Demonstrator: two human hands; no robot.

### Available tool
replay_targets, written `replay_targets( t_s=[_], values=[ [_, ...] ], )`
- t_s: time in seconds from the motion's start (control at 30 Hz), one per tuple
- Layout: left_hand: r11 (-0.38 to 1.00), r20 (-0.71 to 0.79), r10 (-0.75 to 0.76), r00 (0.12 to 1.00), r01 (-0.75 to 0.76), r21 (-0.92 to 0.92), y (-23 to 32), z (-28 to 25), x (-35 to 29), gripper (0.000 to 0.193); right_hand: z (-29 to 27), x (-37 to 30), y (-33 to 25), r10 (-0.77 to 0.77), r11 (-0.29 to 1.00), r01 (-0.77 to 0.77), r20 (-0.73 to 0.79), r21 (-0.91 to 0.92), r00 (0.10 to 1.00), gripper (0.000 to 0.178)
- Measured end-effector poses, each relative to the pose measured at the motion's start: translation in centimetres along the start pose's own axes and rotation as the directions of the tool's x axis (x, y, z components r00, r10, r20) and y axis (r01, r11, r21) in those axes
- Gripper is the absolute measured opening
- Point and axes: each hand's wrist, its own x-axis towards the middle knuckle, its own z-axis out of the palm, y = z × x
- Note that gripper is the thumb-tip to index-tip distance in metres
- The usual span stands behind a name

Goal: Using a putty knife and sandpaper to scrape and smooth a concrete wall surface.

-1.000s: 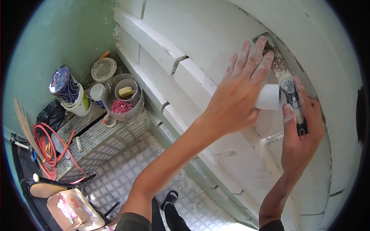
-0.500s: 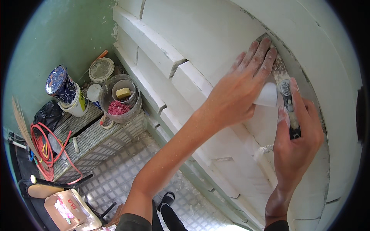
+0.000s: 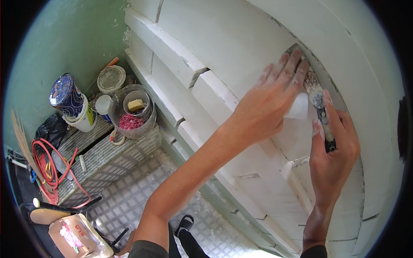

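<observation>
My right hand (image 3: 335, 150) is closed round the dark handle of a putty knife (image 3: 319, 105) with a plaster-spotted metal blade. The blade lies against the white panelled surface (image 3: 223, 38), beside a curved dark seam. Stretched fingers of my left hand (image 3: 266, 101) press flat on the blade near its tip. A smooth white piece (image 3: 297, 106) sticks out from under the left palm toward the knife handle; whether the thumb pinches it I cannot tell. Pale dust coats the fingers of both hands.
White ledges (image 3: 215, 88) jut out below. At left, paint buckets (image 3: 66, 94), a clear tub (image 3: 133, 116) with pink scraps, and a red hose (image 3: 45, 165) sit on a ribbed platform (image 3: 103, 155). A cardboard box (image 3: 71, 236) is lower left. My foot (image 3: 185, 223) rests on the tiled floor.
The putty knife and both hands have shifted slightly, with the blade tip a little lower along the seam. The view has moved a little. Both hands keep their hold.
</observation>
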Motion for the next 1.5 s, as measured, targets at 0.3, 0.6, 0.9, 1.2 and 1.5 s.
replay_targets(
  t_s=[0.3,0.6,0.9,1.2,1.5],
  values=[
    [1.000,-0.006,0.017,1.000,-0.017,0.011,0.4,-0.2,0.0,0.093,-0.5,-0.2,0.1,-0.055,0.998,0.054,-0.012,-0.045,0.998,0.058],
    [1.000,-0.004,-0.003,1.000,0.003,-0.023,0.7,-0.6,0.1,0.094,-0.9,0.6,-0.8,-0.048,0.998,0.049,0.020,-0.044,0.999,0.056],
    [0.999,-0.033,0.003,0.999,-0.002,0.033,-1.1,-1.4,0.7,0.097,0.3,1.7,-1.0,-0.079,0.997,0.079,0.038,-0.017,0.996,0.050],
    [0.996,-0.006,-0.013,1.000,0.013,0.093,-1.3,-1.6,0.6,0.097,1.1,1.6,-0.6,-0.127,0.992,0.127,-0.021,-0.003,0.992,0.056],
    [0.987,-0.005,-0.032,0.999,0.033,0.157,-2.7,-2.9,1.2,0.091,2.8,3.3,-0.9,-0.172,0.985,0.173,-0.039,0.007,0.984,0.056]
  ],
)
